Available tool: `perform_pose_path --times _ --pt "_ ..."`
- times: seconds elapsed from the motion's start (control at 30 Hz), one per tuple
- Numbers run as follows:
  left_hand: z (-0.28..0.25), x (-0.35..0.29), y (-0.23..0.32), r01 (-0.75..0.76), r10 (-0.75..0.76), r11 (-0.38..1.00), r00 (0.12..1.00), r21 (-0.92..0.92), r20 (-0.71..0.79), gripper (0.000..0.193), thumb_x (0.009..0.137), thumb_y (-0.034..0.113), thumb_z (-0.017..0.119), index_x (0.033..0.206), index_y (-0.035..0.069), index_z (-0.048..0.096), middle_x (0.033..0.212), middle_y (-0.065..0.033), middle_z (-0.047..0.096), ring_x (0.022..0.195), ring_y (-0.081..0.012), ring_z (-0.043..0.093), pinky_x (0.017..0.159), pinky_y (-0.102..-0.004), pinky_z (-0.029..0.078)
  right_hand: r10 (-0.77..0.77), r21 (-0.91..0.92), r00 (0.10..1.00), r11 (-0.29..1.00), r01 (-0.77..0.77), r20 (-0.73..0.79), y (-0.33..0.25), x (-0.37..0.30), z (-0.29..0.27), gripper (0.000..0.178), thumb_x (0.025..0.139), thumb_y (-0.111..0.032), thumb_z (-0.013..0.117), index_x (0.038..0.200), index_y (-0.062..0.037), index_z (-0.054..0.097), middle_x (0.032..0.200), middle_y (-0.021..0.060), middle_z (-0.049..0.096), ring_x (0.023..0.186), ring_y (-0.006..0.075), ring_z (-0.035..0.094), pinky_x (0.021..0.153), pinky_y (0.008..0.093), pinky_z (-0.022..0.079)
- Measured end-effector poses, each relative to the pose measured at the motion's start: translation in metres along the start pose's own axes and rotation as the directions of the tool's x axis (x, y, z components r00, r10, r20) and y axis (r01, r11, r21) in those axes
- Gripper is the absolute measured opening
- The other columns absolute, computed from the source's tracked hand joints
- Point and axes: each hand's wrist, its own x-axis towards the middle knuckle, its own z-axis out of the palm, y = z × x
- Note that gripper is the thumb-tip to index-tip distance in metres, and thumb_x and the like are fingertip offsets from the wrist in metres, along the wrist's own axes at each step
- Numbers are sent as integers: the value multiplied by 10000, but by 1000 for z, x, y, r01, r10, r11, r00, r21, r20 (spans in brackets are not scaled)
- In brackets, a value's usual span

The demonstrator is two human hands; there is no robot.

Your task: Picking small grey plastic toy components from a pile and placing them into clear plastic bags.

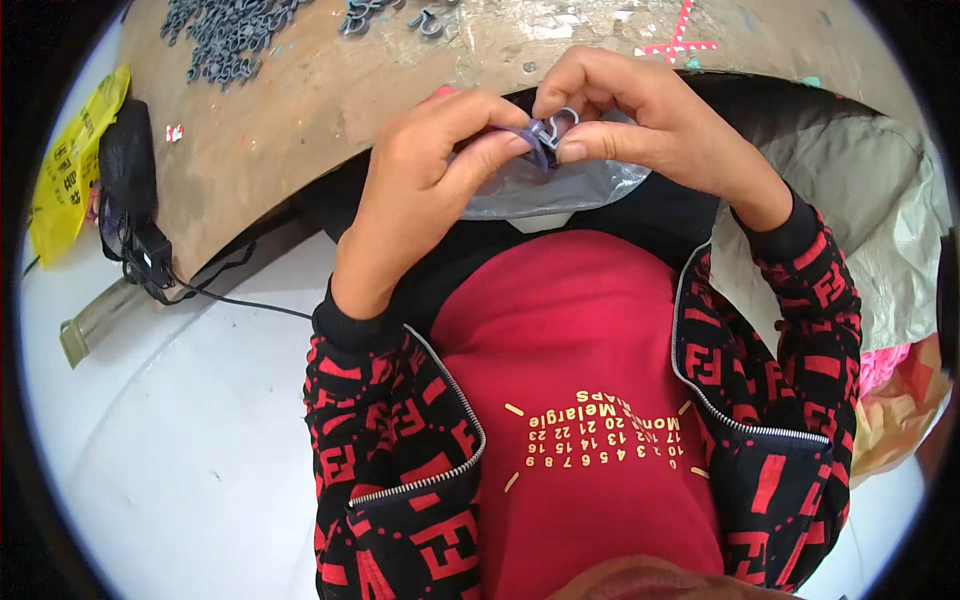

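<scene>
My left hand [425, 150] pinches a small dark purple piece [536, 148] between thumb and fingers, just past the table's near edge. The piece looks like plastic, but its exact kind is partly hidden by the fingertips. My right hand [655, 125] closes thumb and fingers on a grey looped plastic hook [562, 124] that touches the purple piece. Both hands meet above a clear plastic bag [560, 190] on my lap. Far left on the wooden table [330, 110] lies a heap of similar grey hooks [225, 35].
A few more grey hooks [425, 22] lie right of the heap. Red-and-white tape [678, 45] forms a cross on the table. At left are a yellow bag [75, 165], a black pouch [128, 160] and a cable [250, 302]. Beige cloth [850, 220] hangs at right.
</scene>
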Motion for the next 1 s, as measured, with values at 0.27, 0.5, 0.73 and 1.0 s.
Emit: perform_pose_path --times 0.27,0.5,0.73,1.0 --pt "9 -5 10 -27 26 997 1000 -71 -18 63 809 70 607 837 14 611 696 -40 591 558 -97 510 511 -235 392 31 172 991 984 -53 128 -9 -2 -8 168 804 -126 639 881 -20 534 831 7 564 750 80 536 655 223 411" --pt "14 -9 -6 360 -176 671 926 -648 333 114 865 119 569 885 11 596 710 3 588 582 -43 481 521 -187 393 -264 -315 926 884 344 271 -29 -2 -9 179 778 -151 652 811 0 561 778 66 579 703 161 553 631 277 423" --pt "9 -7 9 -267 270 955 963 127 -5 76 789 72 605 859 50 587 692 -65 562 553 -163 502 499 -249 401 11 500 999 865 -31 43 4 -11 13 246 820 -138 642 967 -17 485 760 26 524 625 78 527 552 196 422" --pt "8 -5 10 -446 448 802 889 398 94 91 744 65 618 826 40 585 683 -63 541 579 -203 527 498 -282 411 -15 501 995 864 -35 95 0 -10 8 280 805 -170 668 932 -14 473 749 28 521 589 74 486 520 201 398"
